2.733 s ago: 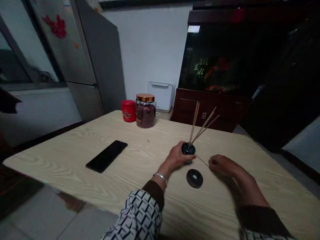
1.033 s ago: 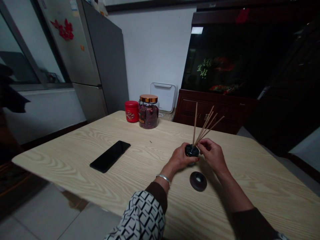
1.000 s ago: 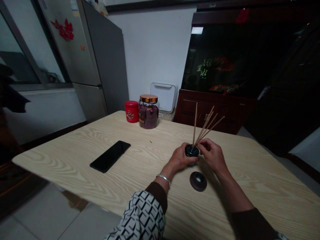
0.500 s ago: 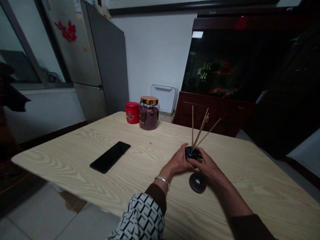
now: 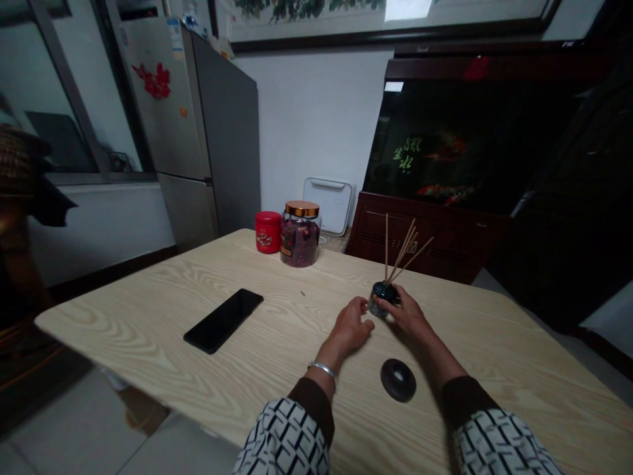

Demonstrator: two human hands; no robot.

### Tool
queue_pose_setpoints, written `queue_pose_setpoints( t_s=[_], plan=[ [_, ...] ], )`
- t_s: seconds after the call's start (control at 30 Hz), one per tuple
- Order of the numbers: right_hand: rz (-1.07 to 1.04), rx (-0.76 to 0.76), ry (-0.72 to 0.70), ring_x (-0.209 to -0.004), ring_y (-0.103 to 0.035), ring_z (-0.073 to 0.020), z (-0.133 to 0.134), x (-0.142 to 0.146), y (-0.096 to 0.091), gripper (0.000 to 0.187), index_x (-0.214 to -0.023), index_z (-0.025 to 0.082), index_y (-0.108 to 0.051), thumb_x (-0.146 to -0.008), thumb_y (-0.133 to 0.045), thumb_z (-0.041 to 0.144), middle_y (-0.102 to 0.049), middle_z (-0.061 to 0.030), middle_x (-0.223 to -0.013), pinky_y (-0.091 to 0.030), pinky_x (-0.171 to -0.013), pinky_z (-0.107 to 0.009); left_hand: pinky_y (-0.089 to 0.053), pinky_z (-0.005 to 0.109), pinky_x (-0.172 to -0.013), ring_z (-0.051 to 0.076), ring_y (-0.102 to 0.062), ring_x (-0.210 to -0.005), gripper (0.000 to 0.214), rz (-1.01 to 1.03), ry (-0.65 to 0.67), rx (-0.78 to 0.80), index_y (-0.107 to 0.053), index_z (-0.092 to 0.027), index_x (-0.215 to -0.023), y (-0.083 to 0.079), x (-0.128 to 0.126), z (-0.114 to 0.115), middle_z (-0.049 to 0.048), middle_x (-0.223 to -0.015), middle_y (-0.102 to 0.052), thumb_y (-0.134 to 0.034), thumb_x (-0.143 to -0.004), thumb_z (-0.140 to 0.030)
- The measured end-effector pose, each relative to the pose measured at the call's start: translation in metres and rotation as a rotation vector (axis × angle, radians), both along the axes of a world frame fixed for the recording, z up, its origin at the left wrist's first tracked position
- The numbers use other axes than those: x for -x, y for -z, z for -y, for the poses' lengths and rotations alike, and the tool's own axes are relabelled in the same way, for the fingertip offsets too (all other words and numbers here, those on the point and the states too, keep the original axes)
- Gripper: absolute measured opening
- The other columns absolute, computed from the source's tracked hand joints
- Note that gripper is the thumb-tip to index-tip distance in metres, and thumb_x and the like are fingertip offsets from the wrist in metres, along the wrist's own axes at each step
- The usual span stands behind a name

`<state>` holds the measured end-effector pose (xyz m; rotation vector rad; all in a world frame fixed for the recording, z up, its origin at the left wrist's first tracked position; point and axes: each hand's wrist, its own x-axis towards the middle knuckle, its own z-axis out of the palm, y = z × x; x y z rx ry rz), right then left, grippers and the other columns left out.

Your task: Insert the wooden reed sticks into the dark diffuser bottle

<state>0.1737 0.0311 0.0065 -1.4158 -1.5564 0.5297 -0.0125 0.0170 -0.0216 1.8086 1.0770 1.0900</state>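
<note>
A small dark glass reed diffuser bottle [image 5: 376, 305] stands on the table, with several thin wooden reeds [image 5: 394, 257] fanning up from its neck. My right hand [image 5: 409, 313] is closed around the bottle's right side, thumb across its front. Just left of the bottle is my left hand [image 5: 352, 324], its thumb and fingers apart and nothing between them; the fingertips are close to the glass, and I cannot tell if they touch it. Nearer to me, a round dark brown disc [image 5: 398, 380] with a pale centre lies flat on the wood.
A black smartphone [image 5: 224, 320] lies on the left of the pale wooden table [image 5: 277, 356]. At the back edge stand a red canister [image 5: 268, 232] and a glass jar [image 5: 299, 241] with a copper-coloured lid. A tiny brown sliver [image 5: 302, 293] lies mid-table.
My left hand has let go of the bottle and opened, drawing slightly back to the left. My right hand still holds the bottle. The whole view has shifted a little.
</note>
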Motion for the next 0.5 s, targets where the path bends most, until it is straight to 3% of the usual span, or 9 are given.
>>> queue_pose_setpoints(
  t_s=[0.13,0.33,0.43,0.5],
  plan=[
    [-0.028,0.034,0.081,-0.089,-0.067,-0.0253,0.018,-0.003,0.015,0.060,-0.119,0.020,-0.059,-0.070,-0.073,0.051,-0.071,-0.0082,-0.099,-0.050,-0.083,-0.040,-0.049,0.031,-0.085,0.019,-0.061,-0.096,0.044,0.004,-0.011,-0.004,-0.057,-0.015,-0.117,-0.002,-0.001,0.000,0.0088,-0.105,-0.066,-0.061,-0.073,-0.013],
    [-0.027,0.022,0.132,-0.061,-0.054,-0.0190,0.068,-0.009,0.026,0.032,-0.086,0.021,-0.067,-0.079,-0.058,0.051,-0.059,-0.0011,-0.064,-0.041,-0.058,-0.031,-0.043,0.022,-0.066,0.012,-0.055,-0.069,0.030,0.061,-0.049,0.031,-0.063,-0.015,-0.105,-0.004,0.000,0.013,-0.0012,-0.077,-0.061,-0.057,-0.075,-0.013],
    [-0.137,0.100,0.076,-0.049,-0.043,-0.0146,0.085,-0.011,0.007,0.029,-0.089,0.021,-0.068,-0.073,-0.060,0.044,-0.050,0.0037,-0.054,-0.031,-0.049,-0.027,-0.033,0.020,-0.055,0.009,-0.043,-0.055,0.033,0.123,-0.011,0.072,-0.063,-0.014,-0.108,-0.018,0.003,0.028,-0.0072,-0.058,-0.046,-0.057,-0.077,-0.018],
    [-0.230,0.128,0.029,-0.045,-0.036,-0.0115,0.096,-0.012,-0.022,0.038,-0.103,0.020,-0.067,-0.071,-0.060,0.038,-0.043,0.0074,-0.050,-0.025,-0.045,-0.024,-0.027,0.019,-0.051,0.008,-0.034,-0.049,0.045,0.190,0.068,0.107,-0.061,-0.012,-0.118,-0.040,0.007,0.038,-0.0098,-0.052,-0.039,-0.059,-0.074,-0.019]
  ],
)
